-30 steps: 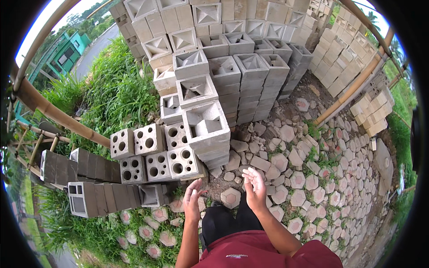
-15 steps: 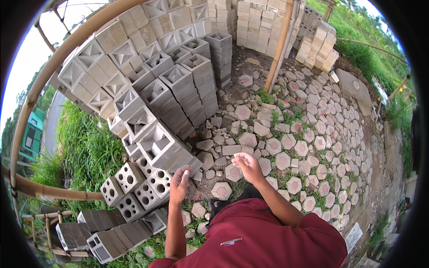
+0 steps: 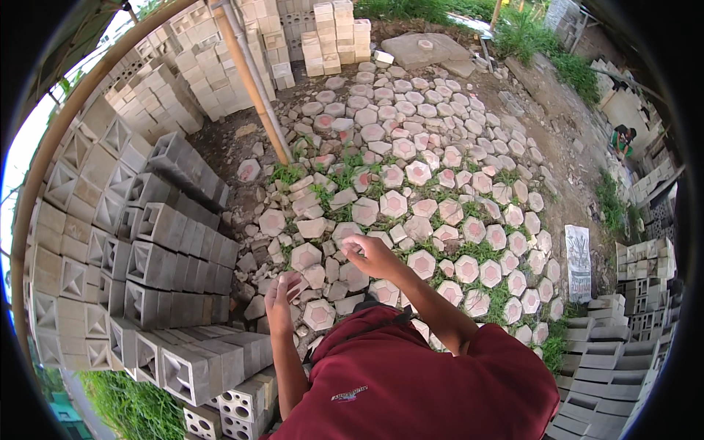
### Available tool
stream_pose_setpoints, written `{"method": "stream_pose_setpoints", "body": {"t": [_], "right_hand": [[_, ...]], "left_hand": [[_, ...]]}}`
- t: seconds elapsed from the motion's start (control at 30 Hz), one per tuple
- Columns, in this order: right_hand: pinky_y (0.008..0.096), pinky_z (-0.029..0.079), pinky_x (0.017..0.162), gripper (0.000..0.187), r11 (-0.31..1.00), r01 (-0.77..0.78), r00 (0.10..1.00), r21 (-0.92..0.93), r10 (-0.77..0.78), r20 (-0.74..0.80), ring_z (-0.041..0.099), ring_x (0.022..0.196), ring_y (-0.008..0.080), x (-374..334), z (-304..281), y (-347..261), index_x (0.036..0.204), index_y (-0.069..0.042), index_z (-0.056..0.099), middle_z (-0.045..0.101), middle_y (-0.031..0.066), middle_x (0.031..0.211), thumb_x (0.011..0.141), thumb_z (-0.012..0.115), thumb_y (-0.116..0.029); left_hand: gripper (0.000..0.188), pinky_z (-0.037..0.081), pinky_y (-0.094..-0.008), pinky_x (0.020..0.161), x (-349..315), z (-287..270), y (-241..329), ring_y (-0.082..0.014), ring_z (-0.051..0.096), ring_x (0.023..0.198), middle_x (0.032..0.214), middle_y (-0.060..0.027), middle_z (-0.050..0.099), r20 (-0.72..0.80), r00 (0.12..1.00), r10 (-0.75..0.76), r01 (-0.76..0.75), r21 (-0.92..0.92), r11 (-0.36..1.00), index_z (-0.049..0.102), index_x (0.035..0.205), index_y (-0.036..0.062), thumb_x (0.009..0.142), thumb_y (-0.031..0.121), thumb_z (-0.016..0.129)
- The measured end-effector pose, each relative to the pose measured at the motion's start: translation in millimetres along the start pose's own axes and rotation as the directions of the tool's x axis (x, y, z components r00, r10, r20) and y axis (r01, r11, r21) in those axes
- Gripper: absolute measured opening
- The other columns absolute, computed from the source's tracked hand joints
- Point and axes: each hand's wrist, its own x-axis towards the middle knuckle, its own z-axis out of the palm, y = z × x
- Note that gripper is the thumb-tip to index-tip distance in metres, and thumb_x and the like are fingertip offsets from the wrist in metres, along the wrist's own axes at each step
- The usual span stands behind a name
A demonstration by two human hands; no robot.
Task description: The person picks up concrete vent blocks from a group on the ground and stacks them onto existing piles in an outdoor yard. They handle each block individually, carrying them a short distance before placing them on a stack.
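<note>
My left hand (image 3: pixel 283 301) is raised in front of my body, its fingers stretched and apart, holding nothing. Ahead and to its right, my right hand (image 3: pixel 369 254) hangs in the air with loosely bent fingers, the thumb apart from them and nothing visible in its grasp. Beneath both hands lies a ground of hexagonal pavers (image 3: pixel 319 314) with pinkish centres, set among stones and grass. Left of my left hand rise stacked grey hollow concrete blocks (image 3: pixel 182 308), not touched by it. Lower down, blocks with round holes (image 3: pixel 236 405) sit beside my left forearm.
A slanted bamboo pole (image 3: pixel 253 84) stands on the paving's far left. Pale block stacks (image 3: pixel 330 44) and a flat slab (image 3: pixel 425 53) lie beyond. At right are a white printed sack (image 3: pixel 578 262), rows of grey blocks (image 3: pixel 612 359) and a distant person (image 3: pixel 623 141).
My view has swung to the right: the block stacks have shifted left, and the sack, right-hand blocks and distant person show more. Both hands stay raised and empty.
</note>
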Motion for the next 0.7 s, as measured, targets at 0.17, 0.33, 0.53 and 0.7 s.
{"method": "stream_pose_setpoints", "body": {"t": [0.17,0.33,0.53,0.7], "right_hand": [[0.0352,0.051,0.077,0.035,0.991,-0.128,0.970,0.034,0.132,-0.206,0.066,0.092,0.0286,8.3,-85.8,53.4,0.110,0.005,0.057,0.066,0.0211,0.099,0.089,0.057,-0.024],[0.0322,0.050,0.079,0.038,0.937,-0.249,0.852,0.246,0.333,-0.403,0.066,0.090,0.0238,9.1,-111.6,100.4,0.111,0.006,0.057,0.066,0.0196,0.099,0.089,0.059,-0.025],[0.0302,0.050,0.077,0.034,0.861,-0.354,0.724,0.366,0.500,-0.475,0.065,0.085,0.0197,31.2,-138.2,137.2,0.107,0.003,0.060,0.067,0.0148,0.094,0.089,0.060,-0.026],[0.0299,0.050,0.076,0.031,0.829,-0.433,0.621,0.355,0.559,-0.549,0.064,0.083,0.0176,97.3,-195.3,175.2,0.104,0.003,0.060,0.067,0.0129,0.090,0.090,0.060,-0.024]], "left_hand": [[0.033,0.046,-0.0297,0.082,83.1,111.3,-6.4,-0.0170,0.061,0.097,0.104,-0.0090,0.065,0.260,0.966,-0.003,-0.019,0.085,0.996,0.060,0.110,0.0011,0.097,0.028,0.045],[0.033,0.047,-0.0313,0.083,135.8,179.6,-23.4,-0.0179,0.061,0.099,0.105,-0.0092,0.065,0.454,0.886,-0.089,0.034,0.129,0.991,0.058,0.111,0.0018,0.098,0.028,0.044],[0.035,0.047,-0.0316,0.084,215.5,248.4,-33.8,-0.0191,0.060,0.098,0.106,-0.0116,0.064,0.615,0.763,-0.201,0.215,0.052,0.975,0.057,0.113,0.0005,0.099,0.027,0.041],[0.032,0.048,-0.0312,0.083,320.4,320.1,-39.6,-0.0186,0.061,0.096,0.104,-0.0108,0.064,0.704,0.680,-0.205,0.137,0.152,0.979,0.058,0.111,0.0005,0.098,0.026,0.043]]}}
